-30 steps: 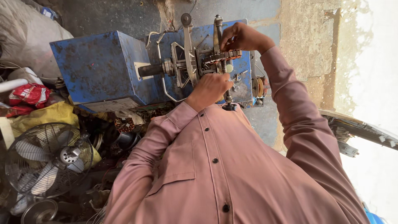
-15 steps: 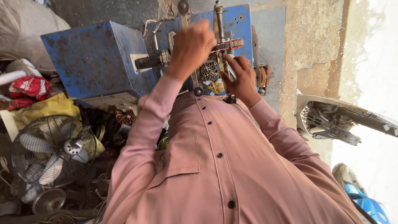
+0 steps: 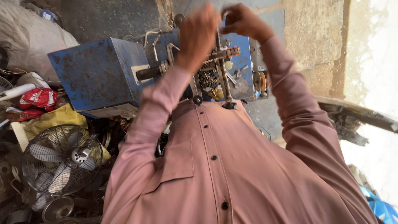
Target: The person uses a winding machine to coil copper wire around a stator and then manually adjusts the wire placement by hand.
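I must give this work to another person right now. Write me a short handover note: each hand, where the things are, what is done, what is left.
Left hand: raised at the top of the metal mechanism, blurred, grip unclear.
Right hand: above the same mechanism, fingers curled, contents hidden.
Things: the mechanism is mounted on the blue metal box; small loose parts lie in the open tray behind it. A table fan lies at lower left.
Done: cannot tell.
Left: both hands are at the mechanism.

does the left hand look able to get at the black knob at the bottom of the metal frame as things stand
Probably yes. The left hand is raised by the frame's top, and the black knob sits exposed just below its wrist, with only the pink sleeve close beside it. Nothing visibly covers it.
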